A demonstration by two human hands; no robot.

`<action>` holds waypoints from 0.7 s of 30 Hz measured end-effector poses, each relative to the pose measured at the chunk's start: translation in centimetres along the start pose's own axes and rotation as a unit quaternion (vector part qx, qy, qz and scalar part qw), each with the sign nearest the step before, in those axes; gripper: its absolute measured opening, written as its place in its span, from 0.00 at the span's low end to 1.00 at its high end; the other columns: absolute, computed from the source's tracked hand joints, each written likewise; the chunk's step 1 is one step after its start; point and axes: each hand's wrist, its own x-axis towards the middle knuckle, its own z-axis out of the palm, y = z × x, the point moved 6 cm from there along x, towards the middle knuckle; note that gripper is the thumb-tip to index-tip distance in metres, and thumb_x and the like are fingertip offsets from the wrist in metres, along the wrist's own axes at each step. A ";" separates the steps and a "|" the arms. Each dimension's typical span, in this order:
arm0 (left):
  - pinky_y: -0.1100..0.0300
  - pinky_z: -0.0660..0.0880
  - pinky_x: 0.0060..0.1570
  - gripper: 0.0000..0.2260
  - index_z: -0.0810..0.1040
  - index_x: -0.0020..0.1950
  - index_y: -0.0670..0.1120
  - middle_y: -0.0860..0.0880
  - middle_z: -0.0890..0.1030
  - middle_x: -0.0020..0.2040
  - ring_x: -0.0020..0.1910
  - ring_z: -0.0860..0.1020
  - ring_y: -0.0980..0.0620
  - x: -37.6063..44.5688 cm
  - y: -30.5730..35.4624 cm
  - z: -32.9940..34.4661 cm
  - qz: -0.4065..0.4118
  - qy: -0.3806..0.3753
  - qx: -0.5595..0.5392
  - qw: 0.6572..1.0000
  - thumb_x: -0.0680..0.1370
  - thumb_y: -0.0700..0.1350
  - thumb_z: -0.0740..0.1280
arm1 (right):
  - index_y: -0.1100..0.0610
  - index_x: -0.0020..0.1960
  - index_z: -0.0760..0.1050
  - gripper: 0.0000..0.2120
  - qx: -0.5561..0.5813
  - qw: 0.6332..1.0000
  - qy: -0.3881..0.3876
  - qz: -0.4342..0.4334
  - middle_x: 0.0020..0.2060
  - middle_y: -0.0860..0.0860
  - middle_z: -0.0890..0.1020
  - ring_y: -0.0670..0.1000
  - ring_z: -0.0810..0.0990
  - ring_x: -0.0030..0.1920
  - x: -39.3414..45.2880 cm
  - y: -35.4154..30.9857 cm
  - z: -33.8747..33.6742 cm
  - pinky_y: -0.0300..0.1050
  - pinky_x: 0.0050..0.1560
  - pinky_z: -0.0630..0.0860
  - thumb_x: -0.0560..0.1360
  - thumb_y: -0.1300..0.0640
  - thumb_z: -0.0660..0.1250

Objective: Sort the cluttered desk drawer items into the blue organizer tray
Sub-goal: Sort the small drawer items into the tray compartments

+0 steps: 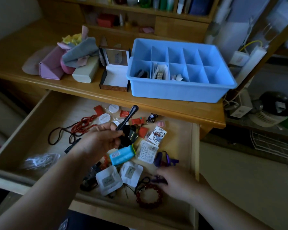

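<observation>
Our left hand (pixel 100 140) grips black clips (pixel 126 123); our right hand (pixel 176 181) pinches a purple trinket (pixel 158 179). We should lift both clear, then drop each into separate tray (pixel 173 90) compartments.

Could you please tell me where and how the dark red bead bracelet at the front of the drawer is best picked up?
Probably pinch the bead bracelet at its near arc, coming from above: it lies flat as an open ring, and the right hand covers its far side.

Left hand (pixel 100 140) gripping, right hand (pixel 178 183) lowered.
</observation>
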 end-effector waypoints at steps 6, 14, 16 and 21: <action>0.64 0.72 0.27 0.05 0.72 0.35 0.41 0.44 0.76 0.33 0.26 0.73 0.52 0.4 1.3 2.3 -0.059 -0.072 0.013 0.996 0.67 0.34 0.67 | 0.39 0.49 0.78 0.08 0.280 0.936 0.213 0.017 0.43 0.40 0.81 0.39 0.79 0.43 -0.3 -0.2 -6.9 0.33 0.44 0.76 0.71 0.43 0.67; 0.58 0.74 0.31 0.08 0.72 0.34 0.40 0.44 0.76 0.31 0.30 0.75 0.50 2.4 3.0 5.0 0.098 0.115 0.353 0.923 0.70 0.32 0.68 | 0.58 0.63 0.75 0.26 0.763 0.646 -0.014 -0.010 0.51 0.59 0.81 0.59 0.82 0.48 3.7 -5.6 -9.9 0.50 0.39 0.81 0.73 0.41 0.64; 0.57 0.73 0.32 0.06 0.71 0.34 0.40 0.49 0.75 0.33 0.31 0.74 0.53 1.9 3.8 6.5 0.224 0.091 0.512 0.824 0.68 0.34 0.66 | 0.60 0.59 0.77 0.17 0.743 0.665 0.074 0.022 0.49 0.59 0.84 0.58 0.84 0.46 4.5 -5.1 -10.2 0.48 0.37 0.80 0.74 0.51 0.66; 0.62 0.76 0.45 0.03 0.77 0.43 0.44 0.52 0.76 0.53 0.46 0.78 0.56 0.1 4.3 7.2 0.402 0.074 0.548 0.730 0.72 0.38 0.68 | 0.57 0.45 0.81 0.08 0.681 0.705 0.195 0.010 0.38 0.56 0.85 0.52 0.84 0.38 4.5 -5.2 -13.2 0.41 0.32 0.78 0.76 0.64 0.64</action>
